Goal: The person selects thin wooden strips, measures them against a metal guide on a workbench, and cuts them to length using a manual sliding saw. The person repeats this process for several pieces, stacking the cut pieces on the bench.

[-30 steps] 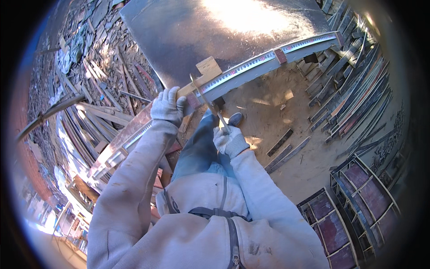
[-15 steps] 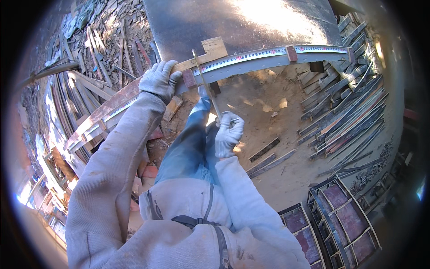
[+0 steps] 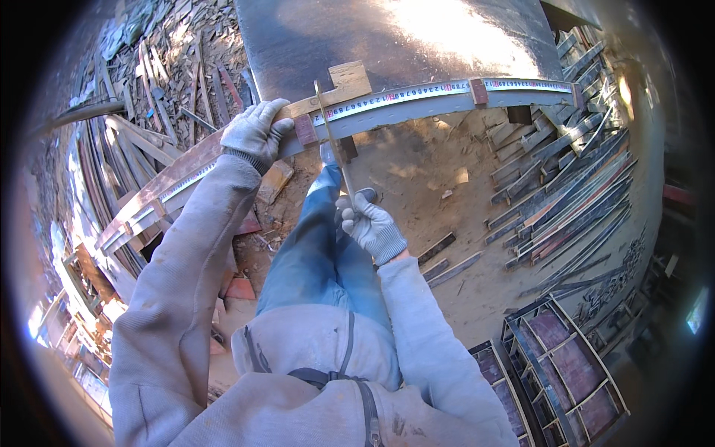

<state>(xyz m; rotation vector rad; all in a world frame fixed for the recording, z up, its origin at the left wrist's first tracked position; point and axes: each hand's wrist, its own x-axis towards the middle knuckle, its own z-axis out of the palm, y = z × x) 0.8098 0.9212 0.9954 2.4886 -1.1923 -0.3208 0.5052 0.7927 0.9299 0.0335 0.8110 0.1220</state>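
Observation:
My left hand (image 3: 257, 132), in a pale work glove, is closed over a strip of wood at the near edge of the bench. To its right shows a light wooden piece (image 3: 324, 101) with a square block at its end; a long reddish-brown board (image 3: 167, 175) runs off to its left. My right hand (image 3: 370, 227), gloved too, grips what looks like a hand saw (image 3: 332, 138), seen nearly edge-on. The blade crosses the bench edge just right of a reddish block (image 3: 305, 130), its tip beyond the wood. The cut itself is too small to make out.
A measuring tape (image 3: 417, 94) lies along the bench rail, with another reddish block (image 3: 478, 92) across it. The dark bench top (image 3: 313, 45) extends beyond. Stacked wood strips (image 3: 573, 208) lie right, scrap wood (image 3: 160, 82) left, and framed panels (image 3: 566, 357) lower right.
My right hand has moved slightly toward me and to the left, its wrist now bent more, with the saw still held. My left hand keeps its place on the wood.

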